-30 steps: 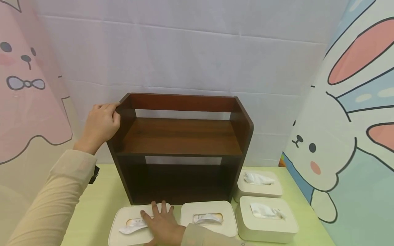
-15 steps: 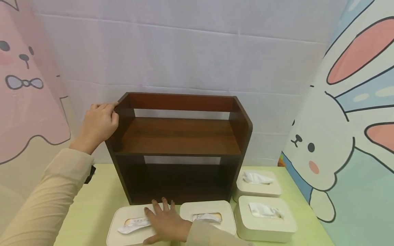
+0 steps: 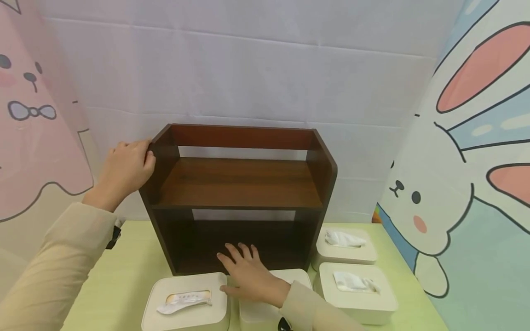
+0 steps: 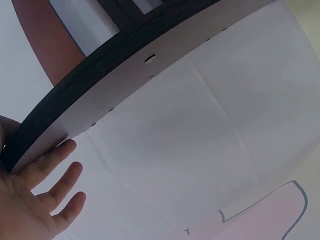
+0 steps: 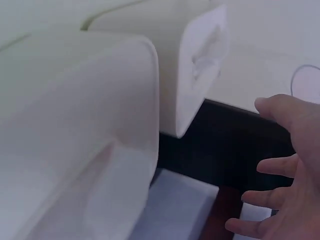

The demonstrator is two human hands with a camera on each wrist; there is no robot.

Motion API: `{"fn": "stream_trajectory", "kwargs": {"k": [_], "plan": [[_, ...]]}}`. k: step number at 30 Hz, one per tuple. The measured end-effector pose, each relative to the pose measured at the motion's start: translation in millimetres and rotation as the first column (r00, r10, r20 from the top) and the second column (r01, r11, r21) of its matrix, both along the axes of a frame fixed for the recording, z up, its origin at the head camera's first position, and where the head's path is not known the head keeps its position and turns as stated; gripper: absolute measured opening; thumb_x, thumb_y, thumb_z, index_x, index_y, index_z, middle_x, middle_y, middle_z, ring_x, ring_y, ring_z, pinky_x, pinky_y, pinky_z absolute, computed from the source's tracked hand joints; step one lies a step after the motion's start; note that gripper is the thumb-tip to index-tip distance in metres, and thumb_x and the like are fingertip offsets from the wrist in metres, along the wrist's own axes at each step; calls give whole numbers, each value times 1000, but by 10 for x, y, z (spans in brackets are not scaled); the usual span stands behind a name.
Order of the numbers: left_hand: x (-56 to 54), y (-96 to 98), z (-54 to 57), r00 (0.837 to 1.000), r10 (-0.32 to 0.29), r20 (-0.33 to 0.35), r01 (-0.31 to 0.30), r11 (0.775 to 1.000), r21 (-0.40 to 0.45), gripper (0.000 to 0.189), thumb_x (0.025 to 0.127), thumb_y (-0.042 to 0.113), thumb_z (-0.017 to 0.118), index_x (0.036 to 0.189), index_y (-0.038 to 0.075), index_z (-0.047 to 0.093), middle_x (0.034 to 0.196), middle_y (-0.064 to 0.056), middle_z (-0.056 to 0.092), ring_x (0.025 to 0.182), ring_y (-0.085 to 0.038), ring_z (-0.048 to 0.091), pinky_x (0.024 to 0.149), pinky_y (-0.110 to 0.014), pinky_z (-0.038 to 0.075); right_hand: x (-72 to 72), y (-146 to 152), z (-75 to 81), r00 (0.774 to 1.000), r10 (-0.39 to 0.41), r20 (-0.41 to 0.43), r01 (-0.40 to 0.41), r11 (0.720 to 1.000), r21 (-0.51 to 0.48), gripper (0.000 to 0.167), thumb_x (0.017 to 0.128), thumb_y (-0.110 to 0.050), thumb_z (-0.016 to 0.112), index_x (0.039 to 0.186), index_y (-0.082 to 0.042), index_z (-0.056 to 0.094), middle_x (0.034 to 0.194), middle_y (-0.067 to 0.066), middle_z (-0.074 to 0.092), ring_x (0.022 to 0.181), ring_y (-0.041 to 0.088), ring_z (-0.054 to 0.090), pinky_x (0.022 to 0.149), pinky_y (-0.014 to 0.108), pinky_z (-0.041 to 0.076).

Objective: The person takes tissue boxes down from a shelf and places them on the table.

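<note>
A dark brown two-tier desktop shelf point(image 3: 242, 184) stands upright on the table. At its upper left edge, my left hand point(image 3: 124, 170) holds the side panel point(image 4: 55, 100); in the left wrist view the thumb goes behind the panel and the fingers lie along its outer face. My right hand point(image 3: 252, 278) hovers with spread fingers over the front middle tissue box point(image 3: 296, 276), holding nothing. Left of that hand sits another cream tissue box point(image 3: 165, 292), a white tissue lying over its slot. The right wrist view shows two box sides close to the open fingers point(image 5: 270, 197).
Two more cream tissue boxes, one front point(image 3: 352, 312) and one back point(image 3: 360, 255), stand right of the shelf on the light green table point(image 3: 128, 266). A white cloth backdrop point(image 3: 248, 82) hangs behind, with printed cartoon panels point(image 3: 439, 220) at both sides.
My right hand has lifted off the front left tissue box and moved right and forward. The left hand keeps its place on the shelf; the view has shifted slightly.
</note>
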State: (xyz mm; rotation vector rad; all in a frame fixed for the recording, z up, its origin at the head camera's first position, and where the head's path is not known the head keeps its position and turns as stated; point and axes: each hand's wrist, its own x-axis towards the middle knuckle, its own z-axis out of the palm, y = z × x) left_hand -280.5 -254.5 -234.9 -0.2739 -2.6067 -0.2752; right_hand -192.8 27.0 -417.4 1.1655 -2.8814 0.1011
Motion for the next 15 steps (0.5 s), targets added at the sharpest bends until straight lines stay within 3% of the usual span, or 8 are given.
{"fn": "stream_trajectory", "kwargs": {"k": [8, 11, 15], "plan": [[221, -64, -103, 998, 14, 53, -17, 998, 60, 65, 97, 40, 25, 145, -1, 11, 118, -41, 47, 103, -55, 42, 91, -64, 27, -11, 455, 186, 993, -103, -59, 97, 990, -99, 68, 87, -50, 51, 142, -17, 30, 147, 13, 28, 129, 40, 32, 99, 62, 31], [326, -93, -177, 997, 17, 71, -22, 997, 76, 67, 96, 44, 23, 145, 0, 11, 124, -39, 44, 105, -54, 38, 90, -65, 25, 17, 654, 264, 988, -133, -77, 121, 981, -149, 68, 87, -49, 52, 141, -15, 31, 146, 15, 29, 128, 42, 32, 99, 65, 28], [475, -131, -317, 999, 22, 35, -24, 998, 56, 64, 97, 44, 27, 141, -3, 25, 125, -34, 45, 106, -53, 38, 84, -65, 27, 74, 919, 379, 976, -184, -117, 158, 966, -203, 69, 85, -48, 55, 141, -14, 33, 144, 16, 32, 127, 44, 32, 98, 67, 27]]}}
